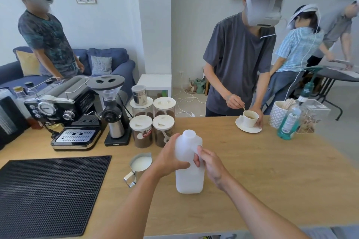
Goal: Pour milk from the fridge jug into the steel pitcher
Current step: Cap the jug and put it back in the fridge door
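A white plastic milk jug [189, 176] stands upright on the wooden table [272, 176], its cap on. My left hand [171, 158] wraps the jug's upper left side. My right hand [210, 165] grips the handle on its right. Just left of the jug sits the steel pitcher [140, 165], holding white milk, its handle pointing toward me.
A black rubber mat [48, 194] lies at the left. Behind it are an espresso machine [68, 114], a grinder [114, 110] and several coffee jars [141, 132]. A person across the table stirs a cup on a saucer [249, 120]. A green bottle [289, 120] stands at right.
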Demonstrator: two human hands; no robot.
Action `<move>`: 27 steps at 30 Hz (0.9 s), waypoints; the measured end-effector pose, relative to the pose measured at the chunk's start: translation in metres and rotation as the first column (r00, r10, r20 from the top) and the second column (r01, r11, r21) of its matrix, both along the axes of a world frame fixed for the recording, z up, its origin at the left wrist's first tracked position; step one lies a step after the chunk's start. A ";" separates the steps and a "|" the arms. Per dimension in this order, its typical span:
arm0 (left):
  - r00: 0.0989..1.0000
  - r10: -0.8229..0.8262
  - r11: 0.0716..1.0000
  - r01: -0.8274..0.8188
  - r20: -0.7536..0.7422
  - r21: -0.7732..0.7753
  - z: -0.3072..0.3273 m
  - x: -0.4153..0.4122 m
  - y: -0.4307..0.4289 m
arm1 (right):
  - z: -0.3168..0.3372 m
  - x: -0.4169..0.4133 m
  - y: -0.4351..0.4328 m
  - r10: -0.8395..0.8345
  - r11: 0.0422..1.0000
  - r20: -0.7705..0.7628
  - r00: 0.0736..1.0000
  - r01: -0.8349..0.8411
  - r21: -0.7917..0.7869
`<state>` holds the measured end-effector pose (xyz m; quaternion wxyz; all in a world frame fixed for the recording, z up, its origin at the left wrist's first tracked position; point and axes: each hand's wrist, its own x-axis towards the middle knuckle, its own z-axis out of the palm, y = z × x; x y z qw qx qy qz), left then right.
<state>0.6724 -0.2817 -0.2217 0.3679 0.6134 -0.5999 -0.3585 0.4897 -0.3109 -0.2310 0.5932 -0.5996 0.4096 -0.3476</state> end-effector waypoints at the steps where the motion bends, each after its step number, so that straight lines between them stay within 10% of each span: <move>1: 1.000 0.003 1.000 -0.003 -0.001 -0.005 -0.001 0.001 0.001 | 0.000 0.002 0.003 -0.026 1.000 0.016 1.000 0.026 0.004; 13: 0.991 0.124 0.980 -0.131 -0.055 -0.147 0.021 0.013 0.036 | 0.029 0.019 0.012 0.039 0.999 0.126 0.991 -0.037 -0.018; 27: 0.803 0.597 0.782 -0.582 -0.003 -0.225 0.069 -0.003 0.158 | 0.068 0.055 0.048 0.553 0.833 0.151 0.819 -0.538 -0.132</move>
